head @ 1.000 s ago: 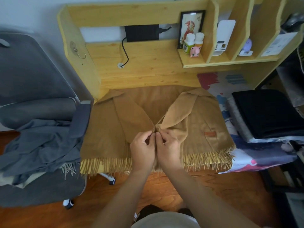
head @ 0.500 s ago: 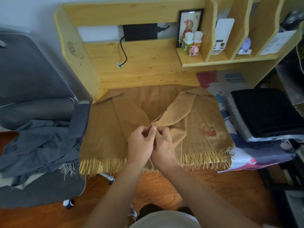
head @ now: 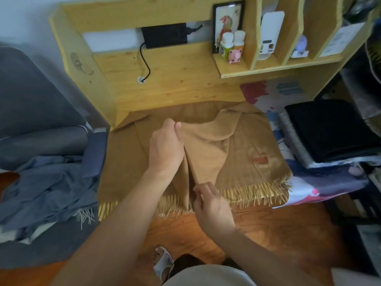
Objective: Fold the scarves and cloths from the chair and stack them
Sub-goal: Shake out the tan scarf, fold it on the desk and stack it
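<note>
Folding looks roughly midway: the tan scarf (head: 243, 145) lies spread on the wooden bench (head: 175, 79), half-folded, while a finished black stack (head: 329, 129) sits at the right. Grey cloths (head: 51, 182) still wait on the chair (head: 31, 100) at the left. The left hand (head: 165, 149) pinches a raised fold — the right hand (head: 210, 203) pinches the near fringed edge. Shelves line the far wall; wooden floor below.

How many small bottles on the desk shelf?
2: a green-labelled bottle and an orange-labelled bottle, side by side on the shelf in front of the framed picture, behind the pink figurine. More could be hidden behind the dividers.
</note>
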Demonstrator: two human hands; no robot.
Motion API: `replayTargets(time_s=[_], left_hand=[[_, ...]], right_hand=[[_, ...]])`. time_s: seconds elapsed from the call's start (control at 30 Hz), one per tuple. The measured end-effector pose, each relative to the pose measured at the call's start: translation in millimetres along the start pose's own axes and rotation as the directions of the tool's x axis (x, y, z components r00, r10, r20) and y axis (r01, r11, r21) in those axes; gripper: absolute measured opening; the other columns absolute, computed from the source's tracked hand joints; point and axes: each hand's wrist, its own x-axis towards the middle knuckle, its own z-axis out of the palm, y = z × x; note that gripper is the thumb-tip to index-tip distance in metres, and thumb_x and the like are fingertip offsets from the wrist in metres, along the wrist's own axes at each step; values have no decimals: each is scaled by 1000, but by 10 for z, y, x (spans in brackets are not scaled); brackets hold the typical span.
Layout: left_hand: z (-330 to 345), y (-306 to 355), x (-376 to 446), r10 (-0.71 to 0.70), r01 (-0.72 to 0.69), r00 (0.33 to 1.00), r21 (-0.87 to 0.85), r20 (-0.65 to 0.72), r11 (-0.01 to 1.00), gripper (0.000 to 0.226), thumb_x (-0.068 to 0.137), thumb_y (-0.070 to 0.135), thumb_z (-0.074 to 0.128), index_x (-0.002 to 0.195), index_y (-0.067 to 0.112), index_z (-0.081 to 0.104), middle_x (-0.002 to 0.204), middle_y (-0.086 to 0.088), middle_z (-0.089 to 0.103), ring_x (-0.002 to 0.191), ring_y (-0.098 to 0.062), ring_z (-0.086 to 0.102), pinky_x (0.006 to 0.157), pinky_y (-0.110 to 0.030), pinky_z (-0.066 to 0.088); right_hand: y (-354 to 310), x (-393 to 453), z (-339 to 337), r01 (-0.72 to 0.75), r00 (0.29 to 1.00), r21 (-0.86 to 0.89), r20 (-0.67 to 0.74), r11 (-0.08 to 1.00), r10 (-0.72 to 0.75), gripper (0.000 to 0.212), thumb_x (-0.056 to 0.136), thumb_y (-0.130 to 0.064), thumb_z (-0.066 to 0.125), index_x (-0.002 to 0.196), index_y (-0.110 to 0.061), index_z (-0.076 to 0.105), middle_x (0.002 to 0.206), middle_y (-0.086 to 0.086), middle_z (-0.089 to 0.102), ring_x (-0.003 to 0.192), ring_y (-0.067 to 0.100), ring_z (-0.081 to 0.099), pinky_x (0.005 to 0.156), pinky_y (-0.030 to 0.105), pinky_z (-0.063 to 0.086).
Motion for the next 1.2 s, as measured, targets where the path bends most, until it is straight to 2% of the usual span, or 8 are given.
replayTargets(time_s=[0.17,0.3,0.47,0.63,0.83,0.93,1.03,1.2], left_hand=[[-33,-25,305,-45,47,997,-36,66,998,35,110,40,29,95,14,48,81,-8,64,69,-31,69,67,-50,57],[-202,9,687,-223,232,973,-188,66,954,34,110,37,31,104,12,52,94,-12,66,56,-16,71,65,-43,63],[-712,36,1163,-366,340,930,-353,-9,872,28,111,31,35,109,9,52,105,-17,66,64,-21,72,63,-38,64],[-1910,561,1930,-316,175,920,-480,-231,860,33,107,19,36,103,-1,61,64,-12,66,36,-12,60,44,-29,56],[-3935,1563,2527,-322,-101,866,-765,-382,636,33,100,-5,26,118,-2,54,69,-13,63,35,-11,55,34,-19,41],[-4916,2241,2247,-369,-385,793,-869,-484,311,34,96,-17,26,109,4,49,84,-15,54,57,-19,57,51,-28,59],[-5681,2782,1898,-350,-574,770,-818,-534,-14,39,106,-2,25,139,-6,46,106,-20,62,92,-30,70,77,-40,64],[-6362,3158,1523,-120,-556,815,-823,-567,113,41,109,6,32,148,0,42,140,-14,59,106,-24,70,79,-29,61]], right_hand=[[301,-163,427,-129,880,-258,415,957,231,77,94,-24,44,158,-27,2,161,-2,24,106,33,63,80,41,49],[409,-301,339,-125,870,-330,417,936,263,66,96,-20,44,155,-21,15,152,0,41,111,30,63,87,42,55],[347,-144,-544,75,997,-255,-14,964,-81,23,97,-33,55,117,-20,56,119,-5,58,97,24,60,75,38,53],[-402,1089,-2249,101,861,-96,-491,990,-135,18,98,-20,62,104,-4,59,114,4,57,95,11,59,73,22,47],[-2323,2265,-4385,236,692,-162,-664,958,-283,8,93,-18,65,93,-10,63,87,8,62,88,27,56,68,29,28],[-3300,2404,-5242,410,565,-101,-753,906,-339,19,87,-9,63,105,-14,66,98,4,64,92,20,57,74,24,36],[-4063,2350,-5952,565,482,6,-814,825,-324,44,87,-7,55,129,-21,53,112,6,59,97,23,59,78,30,47],[-4695,2276,-6621,443,511,-30,-813,896,-280,30,87,0,53,113,1,67,101,16,63,84,30,61,64,30,44]])
